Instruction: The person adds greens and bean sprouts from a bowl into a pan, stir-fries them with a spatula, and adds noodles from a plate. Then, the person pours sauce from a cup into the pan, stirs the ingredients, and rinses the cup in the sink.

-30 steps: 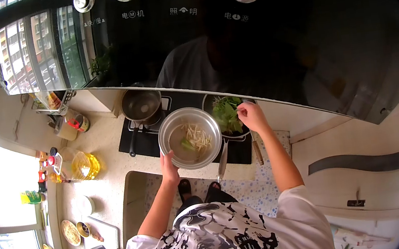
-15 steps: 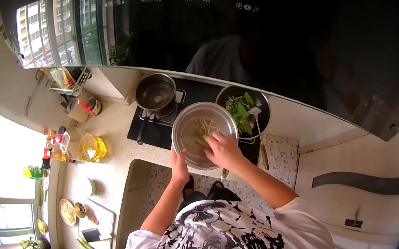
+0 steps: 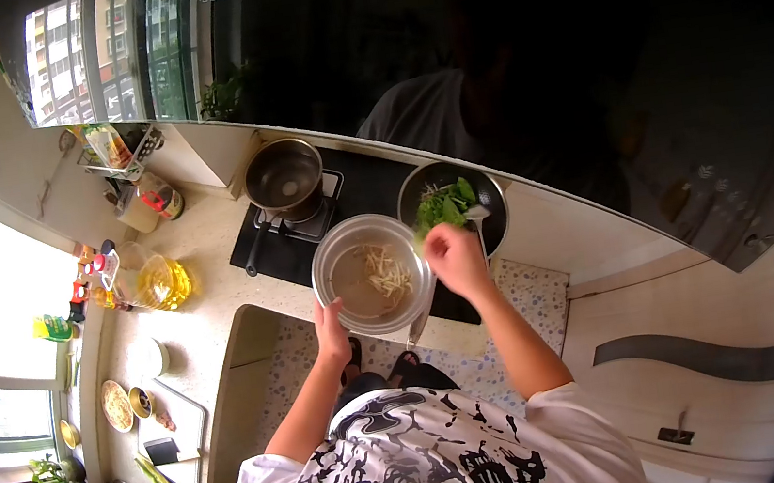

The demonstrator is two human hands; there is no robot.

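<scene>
Close before the body, grips the near-left rim of the round metal bowl with the left hand, with pale strips inside and no long axis. Beside the right rim, curls the right hand, too blurred to tell whether pinching anything. Just beyond, nearer to that hand than to the left, has the wok with leafy greens. Half a second ago, reached right-handed into the bowl over a green piece; now lifted clear, with none visible inside.
</scene>
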